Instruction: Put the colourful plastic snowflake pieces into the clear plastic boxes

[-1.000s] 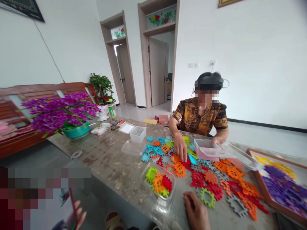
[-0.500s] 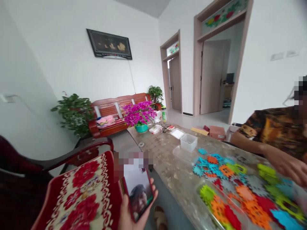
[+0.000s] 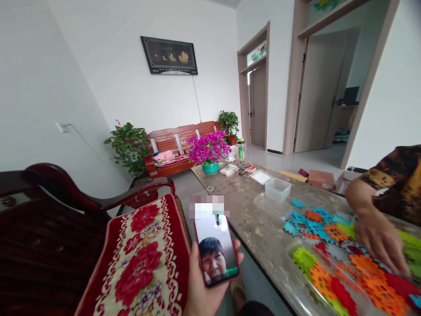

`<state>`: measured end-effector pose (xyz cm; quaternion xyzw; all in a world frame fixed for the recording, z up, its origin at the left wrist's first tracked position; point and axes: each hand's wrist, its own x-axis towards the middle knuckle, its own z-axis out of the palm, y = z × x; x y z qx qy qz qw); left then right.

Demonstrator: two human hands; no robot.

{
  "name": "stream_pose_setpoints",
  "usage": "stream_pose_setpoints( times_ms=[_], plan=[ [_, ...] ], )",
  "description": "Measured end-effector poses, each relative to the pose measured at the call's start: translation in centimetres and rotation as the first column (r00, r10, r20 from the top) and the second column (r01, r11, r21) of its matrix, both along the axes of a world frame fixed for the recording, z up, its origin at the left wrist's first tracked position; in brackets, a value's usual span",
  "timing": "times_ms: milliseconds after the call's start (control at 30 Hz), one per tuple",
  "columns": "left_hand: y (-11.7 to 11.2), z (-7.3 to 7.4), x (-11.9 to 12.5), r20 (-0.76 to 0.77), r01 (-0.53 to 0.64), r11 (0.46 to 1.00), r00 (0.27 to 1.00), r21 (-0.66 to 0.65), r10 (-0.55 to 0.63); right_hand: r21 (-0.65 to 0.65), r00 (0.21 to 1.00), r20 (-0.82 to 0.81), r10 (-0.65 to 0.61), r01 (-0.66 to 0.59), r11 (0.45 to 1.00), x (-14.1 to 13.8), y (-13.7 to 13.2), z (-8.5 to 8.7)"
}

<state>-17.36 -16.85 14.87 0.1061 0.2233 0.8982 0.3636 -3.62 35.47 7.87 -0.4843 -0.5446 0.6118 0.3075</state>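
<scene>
My left hand (image 3: 204, 283) is wrapped round a smartphone (image 3: 215, 250) in a red case. My thumb lies along its left edge and my fingertips show at its right edge. The phone stands tilted, screen toward me, with a person's picture on the screen. It is held between the floral seat cushion (image 3: 138, 259) and the edge of the stone-topped table (image 3: 243, 219). My right hand is out of view.
Blue, orange, red and green gear-shaped pieces (image 3: 309, 224) cover the table's right part, some inside a clear tray (image 3: 296, 245). Another person's hand (image 3: 378, 232) reaches into them. Farther back are a clear box (image 3: 278, 189), a flowerpot (image 3: 210, 168) and a bottle (image 3: 241, 151).
The view has swung left, so the room appears farther right. The phone stays in my left hand, now shown more upright. The other person's hand has moved left over the pieces.
</scene>
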Motion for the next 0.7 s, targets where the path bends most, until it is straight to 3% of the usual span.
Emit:
stream_pose_setpoints(
  times_ms=[133,267,367,433,467,500,533,567,600,633,667,700],
  plan=[
    [-0.1,0.2,0.1,-0.036,-0.025,0.999,0.999,-0.031,0.024,-0.234,0.983,-0.177,0.044,-0.086,0.969,1.0,3.4,-2.4],
    [-0.3,0.1,0.1,-0.044,-0.036,0.999,0.998,-0.034,0.034,-0.318,0.958,-0.267,0.107,-0.193,0.928,2.3,4.6,-4.1],
    [-0.4,0.0,0.1,-0.024,-0.047,0.998,0.999,-0.045,0.046,-0.25,0.964,-0.153,0.218,-0.252,0.935,2.9,5.1,-3.8],
    [-0.4,0.0,0.1,-0.017,-0.055,0.997,0.998,-0.055,0.054,-0.112,0.948,0.039,0.316,-0.31,0.944,3.4,4.8,-3.6],
    [-0.4,0.1,0.1,-0.02,-0.055,0.997,0.998,-0.059,0.054,-0.022,0.899,0.176,0.4,-0.403,0.915,3.6,4.5,-3.6],
    [-0.4,0.2,0.1,-0.021,-0.052,0.997,0.998,-0.061,0.051,0.068,0.794,0.337,0.506,-0.557,0.828,3.7,4.2,-3.6],
    [-0.4,0.2,0.1,-0.017,-0.05,0.997,0.999,-0.061,0.05,0.142,0.614,0.519,0.595,-0.748,0.648,3.8,3.9,-3.5],
    [-0.4,0.3,0.1,-0.006,-0.051,0.997,0.999,-0.056,0.05,0.208,0.398,0.715,0.574,-0.906,0.369,3.7,3.7,-3.4],
    [-0.4,0.3,0.0,0.011,-0.052,0.997,0.999,-0.05,0.052,0.225,0.221,0.88,0.421,-0.974,0.042,3.4,3.8,-3.2],
    [-0.4,0.2,0.0,0.029,-0.054,0.998,0.998,-0.043,0.055,0.193,0.148,0.97,0.192,-0.951,-0.241,3.1,4.0,-2.8],
    [-0.5,0.2,-0.1,0.044,-0.058,0.998,0.997,-0.035,0.059,0.148,0.175,0.984,-0.026,-0.892,-0.426,2.7,4.2,-2.3],
    [-0.5,0.2,-0.2,0.049,-0.063,0.998,0.997,-0.031,0.065,0.122,0.254,0.948,-0.194,-0.849,-0.514,2.4,4.4,-1.7]
  ],
)
